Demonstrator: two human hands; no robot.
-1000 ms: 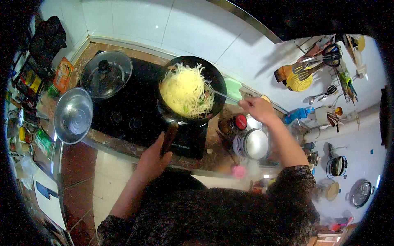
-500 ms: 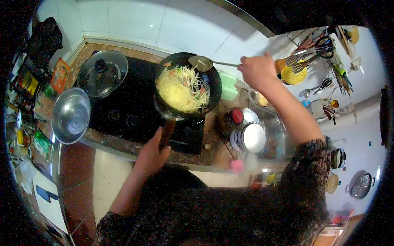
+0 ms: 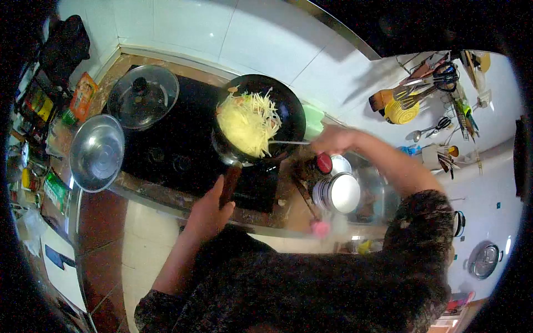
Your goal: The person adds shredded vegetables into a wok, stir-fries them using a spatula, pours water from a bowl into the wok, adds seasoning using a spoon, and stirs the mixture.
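Note:
My left hand is wrapped around the brown handle of a dark wok on the black cooktop. Pale yellow shreds, like shredded potato, are heaped in the wok's left part, with bits of orange and green among them. From the right, my right hand grips the thin handle of a metal cooking spoon. The spoon's bowl is hidden at the near side of the shreds.
A glass lid lies on the cooktop, left of the wok. A metal bowl sits at the counter's left edge. Right of the wok stand a white enamel container and a red-lidded jar. Utensils hang on the right wall.
My right hand has come down toward me, bringing the spoon from the wok's far rim to the near side of the shreds. The shreds are bunched further left. My left hand keeps the handle.

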